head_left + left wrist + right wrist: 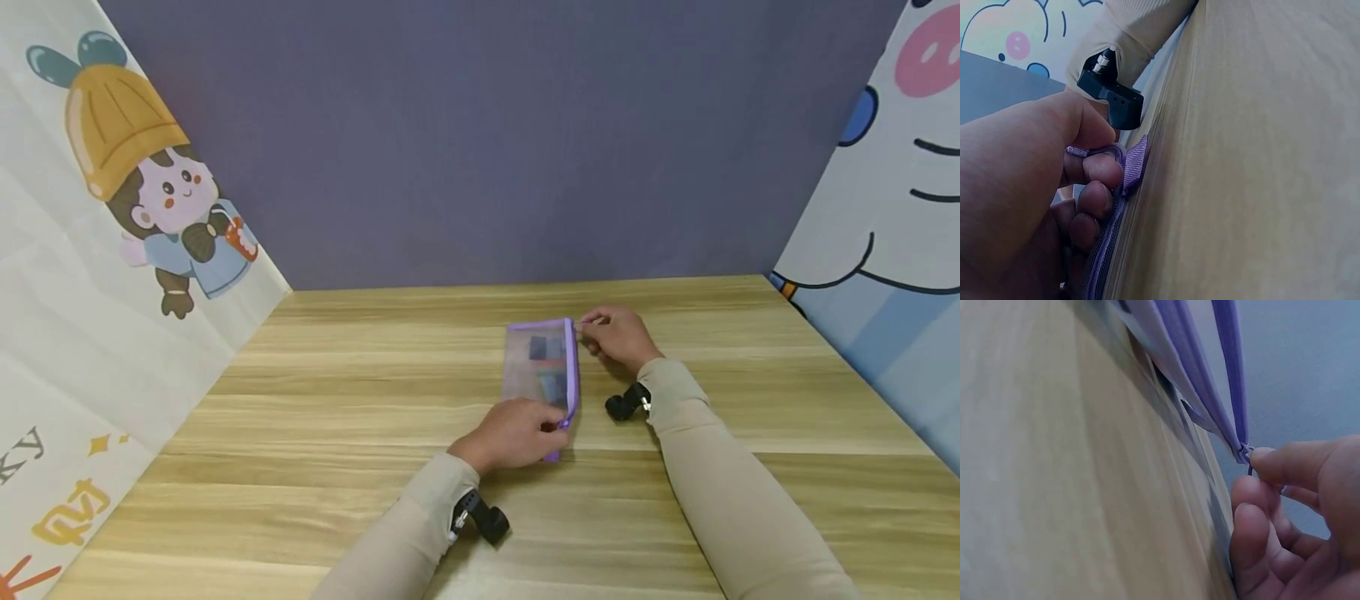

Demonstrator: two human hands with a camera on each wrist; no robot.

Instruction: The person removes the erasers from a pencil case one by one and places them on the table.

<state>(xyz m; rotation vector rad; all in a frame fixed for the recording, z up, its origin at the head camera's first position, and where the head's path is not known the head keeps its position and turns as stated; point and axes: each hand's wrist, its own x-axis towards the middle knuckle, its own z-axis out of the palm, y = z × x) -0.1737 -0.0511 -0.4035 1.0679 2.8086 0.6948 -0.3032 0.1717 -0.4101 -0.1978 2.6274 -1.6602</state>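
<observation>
A see-through mesh zipper pouch (517,375) with purple edging lies on the table, its zipper side to the right. Dark and coloured items show dimly through the mesh; their kind is unclear. At the near end, my left hand (517,433) pinches the purple zipper edge (1107,250) between thumb and fingers, close to a ribbon tab (1135,164). My right hand (617,335) is at the far corner. In the right wrist view its thumb and forefinger pinch a thin purple cord at the end of the zipper strip (1194,369).
The wood-grain table (337,400) runs back to a dark blue-grey panel (480,142). Printed cartoon sheets flank it, a left sheet (45,275) and a right sheet (885,250). A black camera sits on each wrist, the left camera (491,523) and the right camera (621,406).
</observation>
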